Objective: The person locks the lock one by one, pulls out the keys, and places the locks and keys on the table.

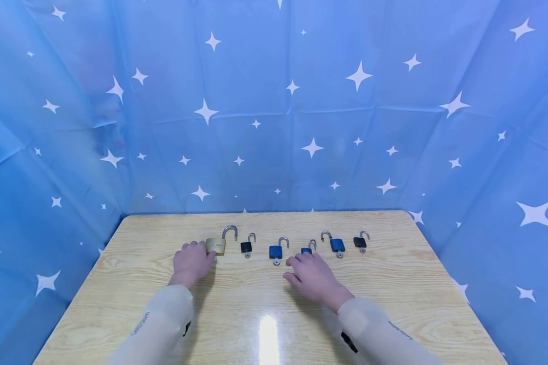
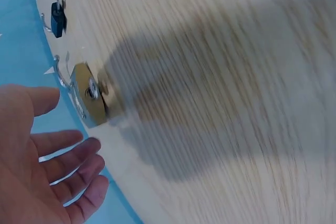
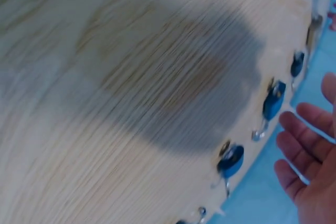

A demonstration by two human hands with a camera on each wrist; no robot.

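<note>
Blue curtain (image 1: 265,66) backs the tabletop (image 1: 237,309); my left hand (image 1: 192,261), relaxed and empty, is beside the brass padlock (image 1: 215,246), my right hand (image 1: 312,276), likewise, near the half-hidden blue padlock (image 1: 306,250). Brushing a raised shackle (image 1: 230,226) could skew its padlock.

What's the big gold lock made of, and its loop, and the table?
The big gold lock looks like brass or brass-coloured metal, from its yellowish sheen. Its loop seems to be polished steel: silvery and shiny. The table looks like glossy wood: streaky grain, bright glare. The grain might be printed, though.
</note>
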